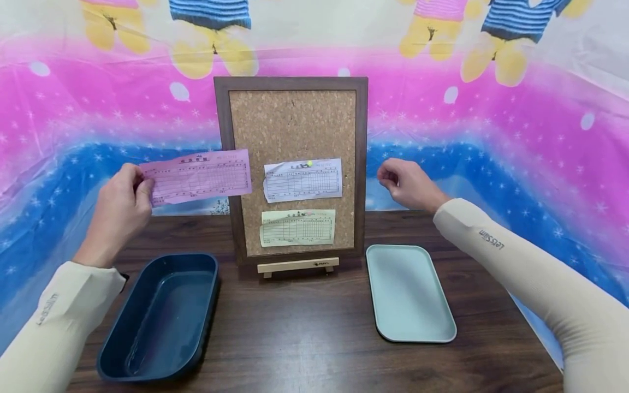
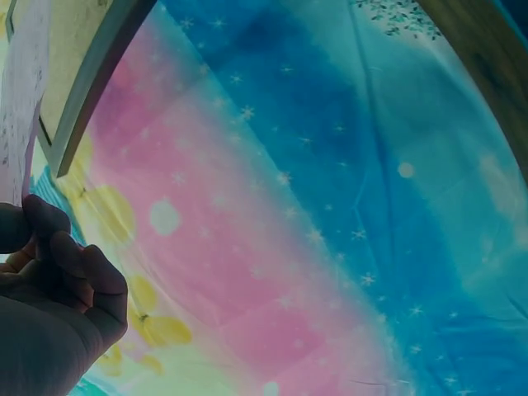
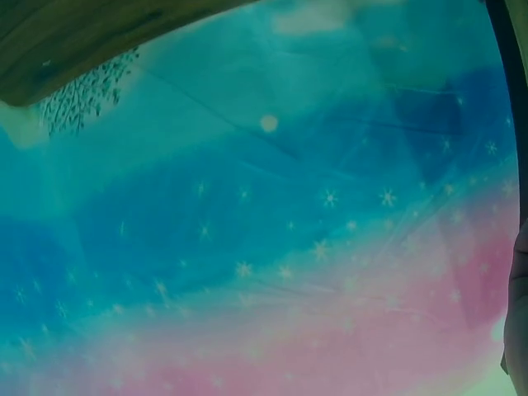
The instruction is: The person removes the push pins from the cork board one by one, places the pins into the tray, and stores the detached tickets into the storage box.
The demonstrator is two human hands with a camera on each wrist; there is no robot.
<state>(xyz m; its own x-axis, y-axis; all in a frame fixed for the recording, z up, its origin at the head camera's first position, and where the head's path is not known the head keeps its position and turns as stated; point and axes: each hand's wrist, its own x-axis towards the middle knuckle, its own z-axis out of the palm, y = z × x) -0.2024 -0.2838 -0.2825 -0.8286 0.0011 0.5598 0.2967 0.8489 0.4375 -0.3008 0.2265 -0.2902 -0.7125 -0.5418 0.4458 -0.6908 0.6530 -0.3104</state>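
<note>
My left hand [image 1: 120,204] pinches the left end of a pink printed form slip [image 1: 201,174] between thumb and fingers. The slip's right end overlaps the left frame edge of a cork board [image 1: 295,125]. In the left wrist view, curled fingers [image 2: 95,276] hold the slip [image 2: 23,99] near the board's corner. A white form slip [image 1: 302,183] hangs on the cork under a yellow-green pushpin [image 1: 310,162], with a pale green slip [image 1: 297,229] below it. Right of the board, my right hand [image 1: 410,183] hovers with curled fingers; nothing shows in it.
The board leans on a small wooden easel [image 1: 298,266] on a dark wooden table [image 1: 295,327]. A deep navy tray [image 1: 208,305] stands at left, and a shallow pale green tray [image 1: 410,295] at right. A patterned cloth [image 1: 432,131] hangs behind.
</note>
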